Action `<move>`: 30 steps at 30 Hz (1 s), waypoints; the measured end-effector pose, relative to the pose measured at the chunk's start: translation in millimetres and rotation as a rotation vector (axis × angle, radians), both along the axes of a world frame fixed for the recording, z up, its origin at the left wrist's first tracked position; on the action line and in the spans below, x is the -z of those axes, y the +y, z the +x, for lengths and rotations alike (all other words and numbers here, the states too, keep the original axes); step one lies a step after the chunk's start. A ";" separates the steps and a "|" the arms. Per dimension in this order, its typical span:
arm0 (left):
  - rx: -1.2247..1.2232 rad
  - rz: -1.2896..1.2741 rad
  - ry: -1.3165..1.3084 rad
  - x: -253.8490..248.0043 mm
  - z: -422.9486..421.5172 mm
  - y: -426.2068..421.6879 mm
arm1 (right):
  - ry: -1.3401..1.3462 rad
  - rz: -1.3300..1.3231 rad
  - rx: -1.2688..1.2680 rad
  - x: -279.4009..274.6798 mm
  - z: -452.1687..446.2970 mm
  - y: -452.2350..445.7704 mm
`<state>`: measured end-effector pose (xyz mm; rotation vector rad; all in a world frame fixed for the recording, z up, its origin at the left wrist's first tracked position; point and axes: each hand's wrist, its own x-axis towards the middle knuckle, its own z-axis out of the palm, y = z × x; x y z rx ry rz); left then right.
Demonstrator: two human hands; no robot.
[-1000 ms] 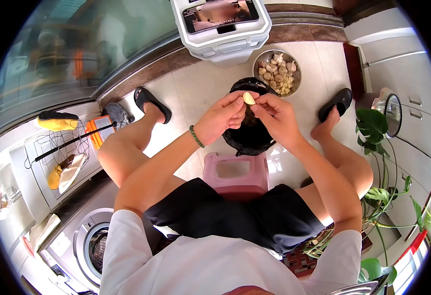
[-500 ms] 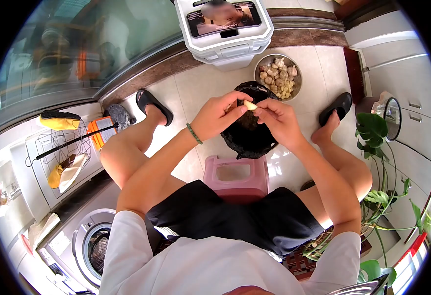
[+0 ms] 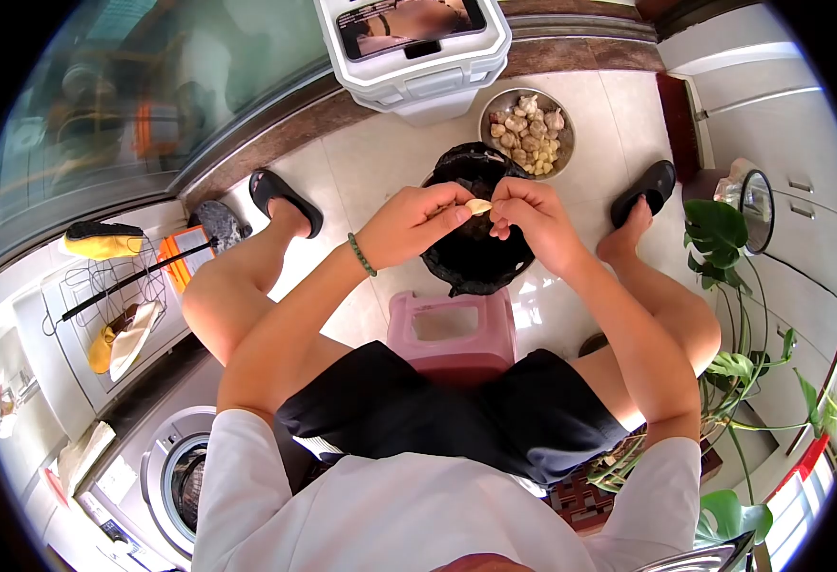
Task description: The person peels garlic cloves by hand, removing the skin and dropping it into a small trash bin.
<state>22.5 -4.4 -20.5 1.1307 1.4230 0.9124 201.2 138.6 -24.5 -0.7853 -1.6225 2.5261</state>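
Note:
A pale garlic clove is pinched between the thumb and forefinger of my left hand, which has a green bead bracelet at the wrist. My right hand is closed at the clove's other end, its thumb and forefinger pinching there. Both hands are above a bin lined with a black plastic bag, its contents dark and partly hidden by my fingers. Just beyond it, a round metal bowl on the floor holds garlic bulbs and loose cloves.
A pink plastic stool stands between my legs, close to the bin. Ahead is a grey-white lidded container with a phone on top. To the left are a wire rack and washing machine; a leafy plant is on the right.
The view has shifted slightly, so the surroundings appear further up and left. My right fingers have curled in more at the clove, which now shows a different side.

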 end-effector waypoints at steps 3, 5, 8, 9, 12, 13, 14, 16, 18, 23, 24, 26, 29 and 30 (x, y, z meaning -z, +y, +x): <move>-0.041 0.032 -0.038 7.8 1.2 -1.4 | -0.011 -0.011 0.021 -2.9 -1.2 -1.3; -0.128 0.027 -0.142 5.8 1.7 -0.8 | 0.029 0.071 0.014 -3.1 -1.4 -2.4; -0.129 -0.070 -0.379 6.8 -5.6 -1.9 | 0.079 0.321 -0.023 0.0 -0.3 -7.7; -0.128 -0.070 -0.380 6.4 -5.2 -1.6 | 0.079 0.321 -0.023 0.7 -0.7 -7.6; -0.162 -0.083 -0.453 4.2 -4.3 -1.0 | 0.264 0.650 -0.011 2.9 -3.7 -6.2; -0.153 -0.076 -0.452 3.9 -4.4 -0.8 | 0.305 0.708 0.043 2.6 -5.2 -6.0; -0.143 -0.070 -0.450 4.0 -4.6 -0.8 | 0.346 0.766 0.097 1.9 -6.4 -6.2; -0.135 -0.077 -0.447 6.1 -5.7 -1.7 | 0.313 0.719 0.135 -2.2 -6.1 -8.7; -0.125 -0.085 -0.445 5.3 -3.7 -1.4 | 0.278 0.672 0.173 -5.4 -5.8 -12.3; -0.080 -0.084 -0.328 10.1 -2.3 -3.4 | 0.316 0.578 0.203 -9.0 -5.9 -16.6; -0.080 -0.085 -0.329 9.9 -2.6 -3.6 | 0.315 0.577 0.203 -8.8 -5.6 -16.4; -0.074 -0.121 -0.346 9.1 -2.5 -3.6 | 0.324 0.620 0.175 -8.2 -5.0 -16.3; -0.111 -0.030 -0.331 11.4 3.1 -2.2 | 0.323 0.671 0.133 -7.3 -4.0 -15.2; -0.110 -0.030 -0.332 13.3 4.3 -2.6 | 0.322 0.670 0.133 -7.9 -4.0 -15.1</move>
